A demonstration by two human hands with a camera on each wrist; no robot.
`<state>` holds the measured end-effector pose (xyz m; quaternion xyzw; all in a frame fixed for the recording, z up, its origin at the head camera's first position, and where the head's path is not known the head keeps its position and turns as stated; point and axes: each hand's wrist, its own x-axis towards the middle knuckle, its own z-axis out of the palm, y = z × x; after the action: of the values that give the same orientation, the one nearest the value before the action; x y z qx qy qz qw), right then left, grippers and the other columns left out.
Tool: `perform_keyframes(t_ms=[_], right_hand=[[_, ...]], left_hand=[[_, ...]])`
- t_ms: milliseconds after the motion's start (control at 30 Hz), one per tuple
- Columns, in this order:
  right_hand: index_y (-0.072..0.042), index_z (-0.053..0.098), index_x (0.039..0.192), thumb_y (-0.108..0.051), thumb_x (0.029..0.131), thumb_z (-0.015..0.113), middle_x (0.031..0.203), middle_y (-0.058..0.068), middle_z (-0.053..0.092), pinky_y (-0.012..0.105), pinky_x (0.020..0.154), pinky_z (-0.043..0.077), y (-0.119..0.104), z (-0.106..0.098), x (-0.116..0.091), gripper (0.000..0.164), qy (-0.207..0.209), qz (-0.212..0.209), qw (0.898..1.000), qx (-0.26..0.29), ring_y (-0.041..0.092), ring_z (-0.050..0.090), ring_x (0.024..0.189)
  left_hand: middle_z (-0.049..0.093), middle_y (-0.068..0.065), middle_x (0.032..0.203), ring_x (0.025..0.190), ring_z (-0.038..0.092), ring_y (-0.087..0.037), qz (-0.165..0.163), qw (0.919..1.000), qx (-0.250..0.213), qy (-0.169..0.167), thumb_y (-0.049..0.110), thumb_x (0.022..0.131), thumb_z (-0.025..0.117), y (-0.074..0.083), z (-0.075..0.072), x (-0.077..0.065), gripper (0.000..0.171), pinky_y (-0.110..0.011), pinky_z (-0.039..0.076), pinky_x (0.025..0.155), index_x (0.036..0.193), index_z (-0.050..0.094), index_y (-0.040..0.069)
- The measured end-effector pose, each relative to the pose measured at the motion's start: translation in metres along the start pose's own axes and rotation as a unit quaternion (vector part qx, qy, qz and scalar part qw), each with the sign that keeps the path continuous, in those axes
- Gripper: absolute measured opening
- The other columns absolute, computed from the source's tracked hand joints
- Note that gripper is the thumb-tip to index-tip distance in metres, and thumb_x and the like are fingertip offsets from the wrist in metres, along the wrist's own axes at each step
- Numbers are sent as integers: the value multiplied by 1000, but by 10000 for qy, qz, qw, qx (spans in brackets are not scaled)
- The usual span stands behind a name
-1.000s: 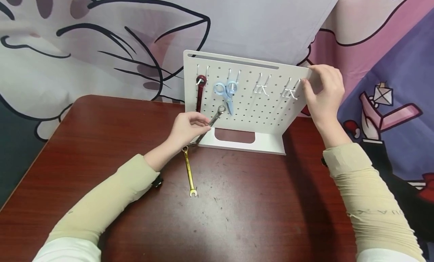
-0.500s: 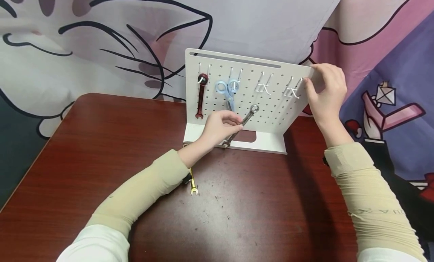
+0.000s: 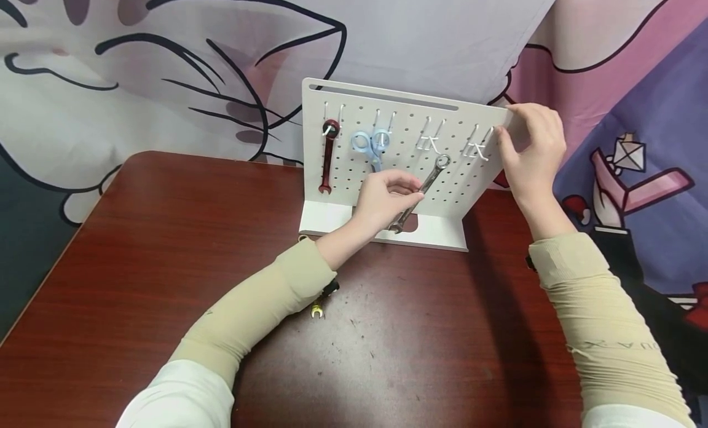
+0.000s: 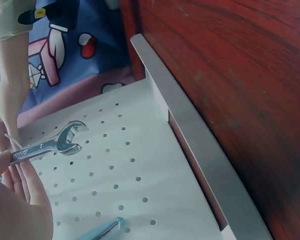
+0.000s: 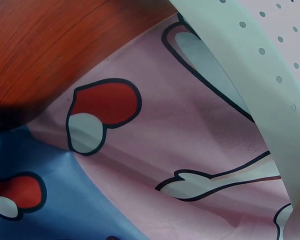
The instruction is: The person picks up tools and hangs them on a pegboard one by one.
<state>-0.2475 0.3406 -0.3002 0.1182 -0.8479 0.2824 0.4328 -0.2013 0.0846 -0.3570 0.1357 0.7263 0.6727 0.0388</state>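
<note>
My left hand (image 3: 387,198) pinches a silver combination wrench (image 3: 433,174) by its shank, in front of the white pegboard (image 3: 381,200). The wrench tilts, ring end up and to the right; its open end (image 4: 70,138) shows in the left wrist view. With thumb and fingers my right hand (image 3: 533,151) grips the pegboard's upper right edge. A dark red wrench (image 3: 327,160) hangs on the leftmost hook. Light blue scissors (image 3: 372,144) hang on the hook beside it, blades partly behind my left hand. Two white hooks (image 3: 428,143) further right hold nothing.
A yellow wrench (image 3: 317,309) lies on the brown table (image 3: 387,342), mostly hidden under my left forearm. Behind the table hangs a printed curtain (image 3: 420,40). The pegboard stands on its flat white base (image 3: 442,232).
My left hand has carried the silver wrench rightward and slightly up across the pegboard, past the scissors. My left forearm now covers most of the yellow wrench. The right hand keeps its hold.
</note>
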Motion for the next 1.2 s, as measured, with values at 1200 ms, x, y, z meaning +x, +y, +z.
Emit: perform_keyframes(t_ms=[1200], right_hand=[[4, 74, 121, -8, 95, 74, 122, 24, 74, 35, 111, 43, 0, 1, 0, 29, 31, -1, 10000, -27, 41, 64, 119]], left_hand=[[81, -15, 108, 99, 79, -27, 8, 9936, 114, 1128, 4, 92, 81, -19, 16, 34, 16, -18, 60, 85, 108, 79, 1]])
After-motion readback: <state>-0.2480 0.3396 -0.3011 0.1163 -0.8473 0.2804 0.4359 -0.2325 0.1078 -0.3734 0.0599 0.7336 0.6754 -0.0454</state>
